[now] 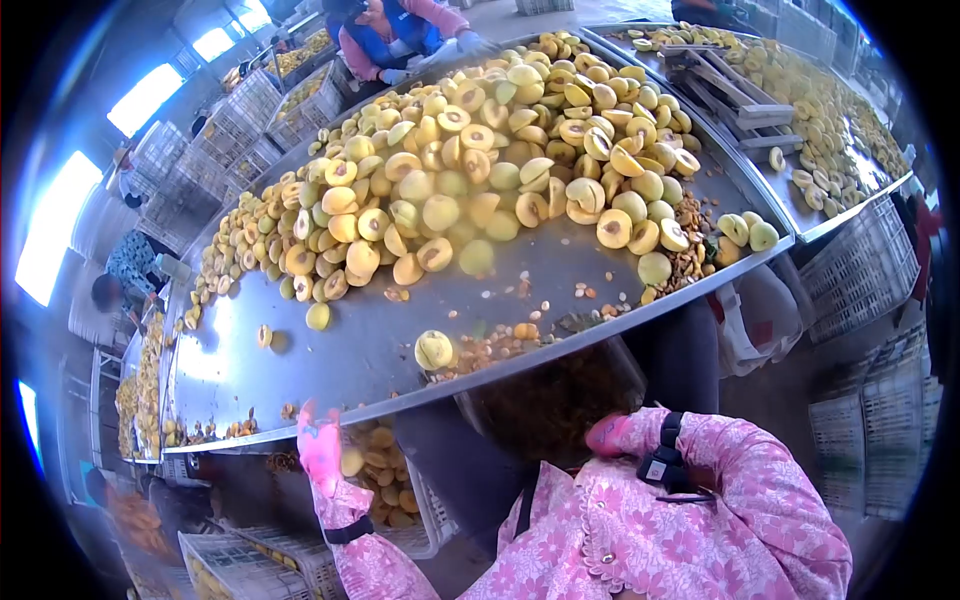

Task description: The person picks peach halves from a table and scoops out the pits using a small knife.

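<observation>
My left hand [320, 445], in a pink glove, is raised at the near edge of the metal table [330, 370], its fingers extended upward and nothing visible in it. Below and right of it a white crate [430, 515] holds halved yellow fruit [385, 465]. My right hand [610, 435], also in pink, rests at the near rim of a dark see-through container [550, 400] under the table edge; its fingers are mostly hidden there. Pits and scraps [495, 350] lie along the edge above the container, beside a pale fruit [433, 350].
A large heap of halved fruit [440, 212] covers the table's far side. Across it a person in blue and pink [400, 30] works. Wooden slats [735, 95] lie on the right table. White crates [860, 265] stand at right; others [235, 120] are stacked at back left.
</observation>
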A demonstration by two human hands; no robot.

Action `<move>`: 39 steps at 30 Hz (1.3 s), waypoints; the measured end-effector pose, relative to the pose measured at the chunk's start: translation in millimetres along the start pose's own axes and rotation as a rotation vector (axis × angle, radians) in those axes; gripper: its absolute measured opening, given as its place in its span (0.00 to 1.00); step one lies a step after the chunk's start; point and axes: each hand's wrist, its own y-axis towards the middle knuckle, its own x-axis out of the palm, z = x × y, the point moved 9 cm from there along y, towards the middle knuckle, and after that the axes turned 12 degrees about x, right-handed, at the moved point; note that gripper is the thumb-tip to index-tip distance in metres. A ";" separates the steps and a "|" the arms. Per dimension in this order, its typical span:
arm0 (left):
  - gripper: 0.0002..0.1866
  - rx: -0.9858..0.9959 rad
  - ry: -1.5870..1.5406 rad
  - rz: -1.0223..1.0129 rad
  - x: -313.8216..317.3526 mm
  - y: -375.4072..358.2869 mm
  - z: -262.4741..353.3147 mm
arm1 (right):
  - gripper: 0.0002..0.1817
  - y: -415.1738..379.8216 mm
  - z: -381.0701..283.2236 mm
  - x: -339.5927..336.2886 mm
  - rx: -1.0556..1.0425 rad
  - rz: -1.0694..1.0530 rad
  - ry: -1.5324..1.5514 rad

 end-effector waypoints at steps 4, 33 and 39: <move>0.19 -0.034 -0.667 -0.188 67.2 45.8 96.6 | 0.14 12.7 19.9 -18.0 0.221 0.314 0.243; 0.20 0.074 -0.655 -0.879 198.0 -46.5 226.2 | 0.17 -117.0 16.6 -129.3 -0.349 -0.175 1.869; 0.26 0.098 -0.783 -0.786 192.5 -105.0 219.8 | 0.17 -125.3 -12.9 -132.6 -0.373 -0.161 1.839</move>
